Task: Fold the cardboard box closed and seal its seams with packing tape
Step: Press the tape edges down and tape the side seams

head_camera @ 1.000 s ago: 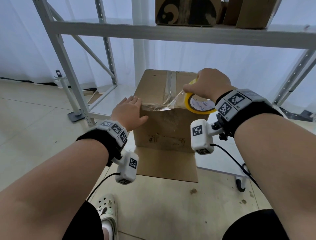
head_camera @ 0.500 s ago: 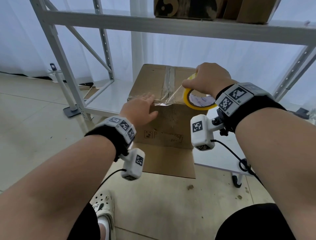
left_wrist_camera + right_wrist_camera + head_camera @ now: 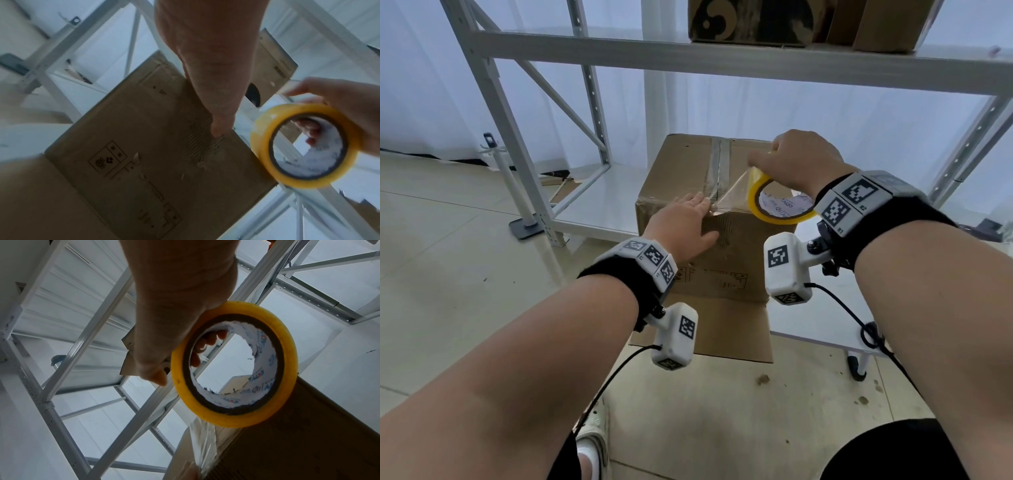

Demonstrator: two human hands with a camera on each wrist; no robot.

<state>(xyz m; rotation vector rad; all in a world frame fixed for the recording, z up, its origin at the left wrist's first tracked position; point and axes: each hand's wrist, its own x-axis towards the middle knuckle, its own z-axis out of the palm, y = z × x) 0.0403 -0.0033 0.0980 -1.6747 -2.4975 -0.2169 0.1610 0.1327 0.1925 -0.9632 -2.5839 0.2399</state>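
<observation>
- The cardboard box [image 3: 709, 219] stands on the low white shelf [image 3: 599, 192] of a metal rack, its top flaps folded shut and a strip of tape already down the middle seam.
- A second strip runs along the near top edge; clear tape stretches from there to the yellow tape roll [image 3: 774, 202], uncut, so I'd judge the sealing partly done.
- The left hand [image 3: 685, 226] lies flat, fingers straight, pressing the tape onto that edge.
- The right hand [image 3: 798, 161] grips the roll, fingers curled through its core, above the box's near right corner.
- A loose flap [image 3: 709, 329] hangs below the front face; the bottom looks unsealed.
- There's open air to the right of the roll to pull further; the upper shelf beam [image 3: 722, 65] limits lifting.
</observation>
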